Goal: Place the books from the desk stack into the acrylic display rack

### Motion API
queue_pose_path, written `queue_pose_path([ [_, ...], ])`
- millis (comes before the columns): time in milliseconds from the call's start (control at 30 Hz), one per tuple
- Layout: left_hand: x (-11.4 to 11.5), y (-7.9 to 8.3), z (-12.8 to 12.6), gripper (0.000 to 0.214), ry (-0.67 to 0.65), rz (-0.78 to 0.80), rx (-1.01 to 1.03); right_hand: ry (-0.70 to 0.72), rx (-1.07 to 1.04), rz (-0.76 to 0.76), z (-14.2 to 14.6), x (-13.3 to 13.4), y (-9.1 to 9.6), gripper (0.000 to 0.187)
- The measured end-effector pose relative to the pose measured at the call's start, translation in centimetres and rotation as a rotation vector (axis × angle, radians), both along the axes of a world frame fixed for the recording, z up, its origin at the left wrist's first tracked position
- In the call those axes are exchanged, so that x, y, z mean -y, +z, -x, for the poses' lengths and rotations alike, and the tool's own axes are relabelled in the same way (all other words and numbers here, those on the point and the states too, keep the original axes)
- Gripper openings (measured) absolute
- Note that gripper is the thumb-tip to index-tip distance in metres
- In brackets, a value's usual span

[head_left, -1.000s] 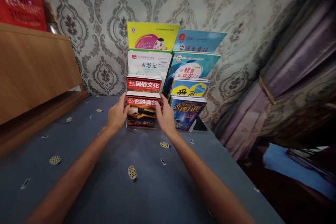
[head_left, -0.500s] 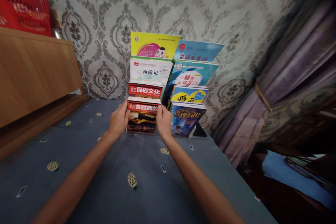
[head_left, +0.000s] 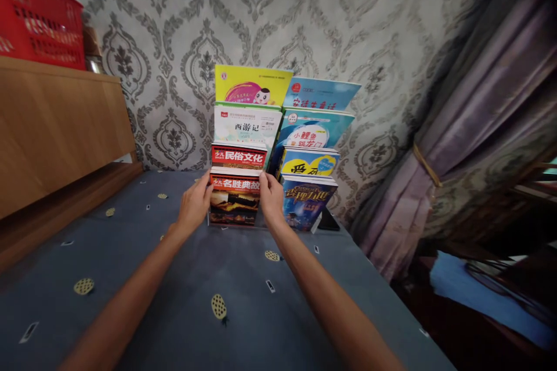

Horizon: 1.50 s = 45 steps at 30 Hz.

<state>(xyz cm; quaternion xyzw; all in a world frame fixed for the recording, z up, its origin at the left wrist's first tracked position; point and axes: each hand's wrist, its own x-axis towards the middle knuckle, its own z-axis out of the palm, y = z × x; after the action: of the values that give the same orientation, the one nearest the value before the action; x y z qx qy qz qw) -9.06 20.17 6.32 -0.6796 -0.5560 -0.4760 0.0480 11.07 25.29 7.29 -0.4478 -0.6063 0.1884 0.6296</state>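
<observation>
My left hand and my right hand grip the two sides of a red-titled book, the front one of the left column in a tiered book stand. Behind it rise another red book, a white book and a yellow book. The right column holds a dark blue fantasy book at the front, with a yellow and blue book and two light blue books stepped up behind it. The stand rests on a grey-blue patterned bed cover.
A wooden headboard runs along the left with a red plastic crate on top. Patterned wallpaper lies behind the stand. A tied purple curtain hangs at the right, where the bed edge drops to a dark floor area with something blue.
The view has shifted slightly, so the stand sits lower in the frame. Both hands stay on the front red book, fingers closing a little tighter on its sides.
</observation>
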Motion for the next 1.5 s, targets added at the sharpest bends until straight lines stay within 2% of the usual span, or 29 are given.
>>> queue_pose_path([
  [467,-0.4,-0.4,0.4,0.048,-0.068,-0.009,0.097,0.023,-0.060,-0.002,0.2,-0.2,-0.1,0.052],
  [667,-1.4,-0.8,1.5,0.052,-0.150,0.022,0.166,0.036,-0.084,0.014,0.3,-0.3,-0.4,0.058],
  [800,-2.1,-0.9,2.1,0.050,-0.155,-0.019,0.205,0.062,-0.164,0.007,1.3,-0.1,-1.0,0.062],
  [933,-2.2,-0.8,2.1,0.046,-0.170,-0.026,0.191,0.017,-0.209,-0.015,2.3,0.3,-2.1,0.064],
  [1100,-2.0,-1.1,1.1,0.049,-0.189,-0.023,0.160,-0.057,-0.163,-0.032,2.8,0.9,-3.3,0.061],
  [1500,-2.1,-1.2,0.5,0.052,-0.206,-0.015,0.217,-0.127,-0.048,-0.066,3.0,1.6,-2.9,0.057],
])
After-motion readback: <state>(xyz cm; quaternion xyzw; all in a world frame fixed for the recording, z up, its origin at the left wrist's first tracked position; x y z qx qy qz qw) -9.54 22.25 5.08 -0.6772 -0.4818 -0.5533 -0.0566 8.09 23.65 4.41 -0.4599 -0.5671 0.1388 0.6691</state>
